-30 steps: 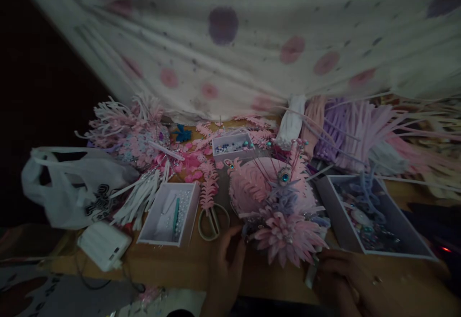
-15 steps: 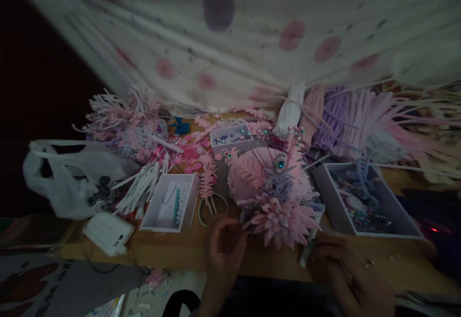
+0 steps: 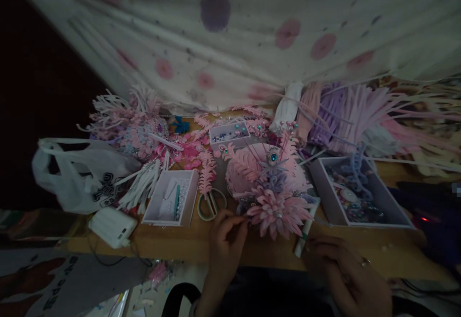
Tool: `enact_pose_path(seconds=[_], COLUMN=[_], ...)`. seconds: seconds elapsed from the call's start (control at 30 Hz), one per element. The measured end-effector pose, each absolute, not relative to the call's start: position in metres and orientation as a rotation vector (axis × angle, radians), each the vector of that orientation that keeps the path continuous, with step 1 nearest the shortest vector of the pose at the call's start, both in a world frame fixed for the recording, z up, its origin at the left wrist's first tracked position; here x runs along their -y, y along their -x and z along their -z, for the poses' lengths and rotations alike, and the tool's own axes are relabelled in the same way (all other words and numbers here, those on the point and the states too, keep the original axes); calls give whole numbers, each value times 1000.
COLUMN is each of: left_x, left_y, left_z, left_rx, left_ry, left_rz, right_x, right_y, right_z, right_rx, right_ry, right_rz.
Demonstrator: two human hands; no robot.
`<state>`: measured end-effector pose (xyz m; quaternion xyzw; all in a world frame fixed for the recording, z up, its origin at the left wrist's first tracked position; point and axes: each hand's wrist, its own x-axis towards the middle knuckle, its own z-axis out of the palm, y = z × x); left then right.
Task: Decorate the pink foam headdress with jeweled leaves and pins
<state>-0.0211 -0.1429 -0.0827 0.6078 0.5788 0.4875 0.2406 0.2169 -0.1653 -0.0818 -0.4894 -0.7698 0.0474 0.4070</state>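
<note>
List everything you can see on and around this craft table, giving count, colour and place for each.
headdress: one, pink and lilac, table centre
scissors: one pair, pale handles, left of headdress
boxes: three, white, left, back and right
plastic bag: one, white, far left
power bank: one, white, front left edge
foam strips: a pile, pink and purple, back right
cloth: one, white, spotted, behind
left hand: fingertips at the headdress's lower edge
right hand: on the table edge

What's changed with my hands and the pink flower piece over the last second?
The left hand has moved up, its fingers now pinched at the left edge of the pink flower piece. The right hand has drifted slightly down, near the white stick. The scissors and white boxes lie as before.
</note>
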Motion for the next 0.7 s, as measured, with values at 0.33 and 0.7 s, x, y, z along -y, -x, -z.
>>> enact_pose_path(seconds=[0.33, 0.7], left_x=[144, 143], left_y=[15, 27], left_z=[86, 86], left_rx=[-1651, -1714], left_ry=[-1902, -1941], left_rz=[-1341, -1376], right_x=[169, 170], right_y=[-194, -190], right_z=[71, 69], right_rx=[1937, 2040], right_ry=[1109, 1087], right_rz=[-234, -126])
